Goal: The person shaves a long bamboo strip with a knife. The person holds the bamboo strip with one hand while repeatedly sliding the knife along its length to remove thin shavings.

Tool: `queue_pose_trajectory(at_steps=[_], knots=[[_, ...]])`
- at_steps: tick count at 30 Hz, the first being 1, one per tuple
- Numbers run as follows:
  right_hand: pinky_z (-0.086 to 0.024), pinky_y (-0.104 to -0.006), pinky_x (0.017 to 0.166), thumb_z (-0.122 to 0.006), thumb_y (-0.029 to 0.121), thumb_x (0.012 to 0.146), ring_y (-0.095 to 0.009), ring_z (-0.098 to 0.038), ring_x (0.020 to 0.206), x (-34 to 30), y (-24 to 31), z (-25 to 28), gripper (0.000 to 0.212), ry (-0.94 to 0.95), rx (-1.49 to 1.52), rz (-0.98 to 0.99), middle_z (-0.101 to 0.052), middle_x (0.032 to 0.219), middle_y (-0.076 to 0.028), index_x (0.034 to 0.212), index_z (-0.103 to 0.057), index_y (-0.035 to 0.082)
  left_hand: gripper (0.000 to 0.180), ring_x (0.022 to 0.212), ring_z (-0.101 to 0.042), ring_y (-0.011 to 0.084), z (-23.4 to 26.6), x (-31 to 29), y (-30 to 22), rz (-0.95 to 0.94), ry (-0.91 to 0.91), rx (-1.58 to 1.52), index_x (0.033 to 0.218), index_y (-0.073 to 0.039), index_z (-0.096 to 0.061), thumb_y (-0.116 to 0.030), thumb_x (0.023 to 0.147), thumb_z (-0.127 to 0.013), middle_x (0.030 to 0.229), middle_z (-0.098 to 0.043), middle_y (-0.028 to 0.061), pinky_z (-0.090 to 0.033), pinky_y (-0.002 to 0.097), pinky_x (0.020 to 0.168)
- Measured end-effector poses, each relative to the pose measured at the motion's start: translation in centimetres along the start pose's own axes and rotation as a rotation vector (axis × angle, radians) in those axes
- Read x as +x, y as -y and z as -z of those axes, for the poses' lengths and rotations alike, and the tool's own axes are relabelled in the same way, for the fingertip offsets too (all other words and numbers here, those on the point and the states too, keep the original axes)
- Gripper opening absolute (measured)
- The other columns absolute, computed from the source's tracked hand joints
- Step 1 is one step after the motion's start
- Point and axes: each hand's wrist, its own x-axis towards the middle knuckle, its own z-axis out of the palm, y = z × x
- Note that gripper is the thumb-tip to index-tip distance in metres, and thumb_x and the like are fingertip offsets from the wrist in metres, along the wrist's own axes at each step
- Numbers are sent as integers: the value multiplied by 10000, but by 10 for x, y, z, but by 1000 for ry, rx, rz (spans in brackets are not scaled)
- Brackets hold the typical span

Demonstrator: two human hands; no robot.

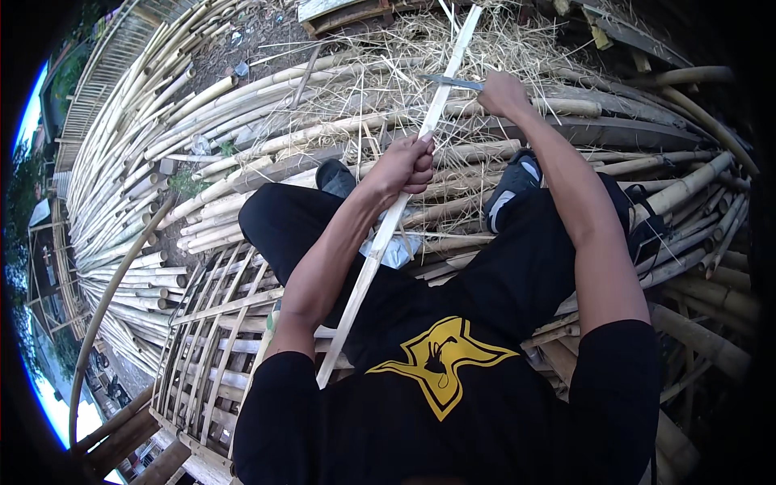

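Note:
A long pale bamboo strip slants from beside my left upper arm, up between my knees, to the far edge of the view. Around its middle my left hand is closed in a fist. Farther along, a knife lies crosswise against the strip, its narrow grey blade reaching left past it. My right hand is closed round the knife's handle, which the fingers hide. Both of my shoes show on either side of the strip, below the hands.
Loose shavings cover the ground and poles around the knife. Many cut bamboo poles lie in piles ahead and to the left. A slatted bamboo frame stands by my left side. More thick poles lie at my right.

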Motion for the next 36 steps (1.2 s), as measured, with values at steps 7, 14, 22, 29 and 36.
queue_pose_trajectory(at_steps=[7, 14, 22, 29, 36], knots=[[-486, -420, 826, -611, 361, 766, -358, -614, 994, 20, -183, 34, 419, -291, 247, -640, -635, 1053, -220, 968, -662, -2, 208, 375, -212, 18, 12, -43, -5, -4, 39, -32, 865, -109, -419, -268, 995, -389, 544, -269, -65, -161, 179, 307], [-444, -417, 606, -563, 492, 828, -283, -594, 615, 7, -44, 28, 522, 133, 281, 139, -594, 668, -140, 742, -580, -22, 232, 407, -213, 30, 10, -4, -2, -6, -66, 110, 877, -87, -426, -280, 998, -383, 554, -262, -66, -183, 194, 344], [-434, -480, 645, -354, 469, 955, -394, -575, 693, -52, 27, 0, 499, 236, 305, 521, -577, 707, -212, 927, -520, -1, 255, 407, -235, 33, 9, 6, -3, -44, -226, 216, 880, -78, -439, -297, 997, -382, 561, -284, -63, -182, 203, 351], [-434, -516, 663, -343, 391, 961, -430, -565, 730, -67, 37, -2, 418, 135, 309, 606, -581, 722, -221, 866, -530, 29, 224, 400, -267, 41, 9, 14, 8, -82, -331, 401, 852, -76, -449, -237, 993, -384, 558, -329, -55, -207, 213, 351], [-438, -516, 616, -361, 442, 946, -413, -574, 679, -57, 27, -17, 439, 7, 197, 630, -564, 660, -225, 842, -540, 55, 338, 463, -434, 154, 23, 20, 17, -324, -431, 813, 811, 22, -552, -248, 966, -423, 567, -493, 73, -363, 328, 474]])
